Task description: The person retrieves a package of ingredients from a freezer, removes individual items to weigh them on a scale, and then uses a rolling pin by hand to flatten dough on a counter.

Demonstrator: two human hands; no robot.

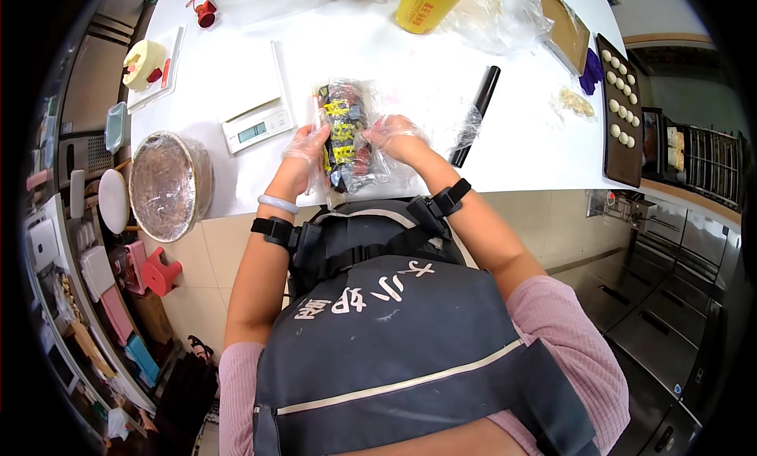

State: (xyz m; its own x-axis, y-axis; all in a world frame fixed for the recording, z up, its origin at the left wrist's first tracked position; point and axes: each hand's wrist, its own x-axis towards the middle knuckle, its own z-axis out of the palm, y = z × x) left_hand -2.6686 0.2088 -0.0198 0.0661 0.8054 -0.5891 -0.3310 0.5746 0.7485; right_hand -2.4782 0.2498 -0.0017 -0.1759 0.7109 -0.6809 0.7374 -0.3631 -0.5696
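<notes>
Both my hands wear thin clear plastic gloves. My left hand (pixel 306 150) grips the left side of a dark food packet (pixel 345 125) with yellow print, wrapped in clear plastic. My right hand (pixel 397 135) holds its right side. The packet is held over the near edge of the white table (pixel 512 141), close to my dark apron. A pale bangle sits on my left wrist, and black straps are on both forearms.
A white digital scale (pixel 258 127) lies left of the packet. A round bowl covered in cling film (pixel 167 184) overhangs the table's left corner. A black roll (pixel 475 113), a yellow cling-film tube (pixel 430 5) and a dark tray of dough balls (pixel 620 101) lie to the right.
</notes>
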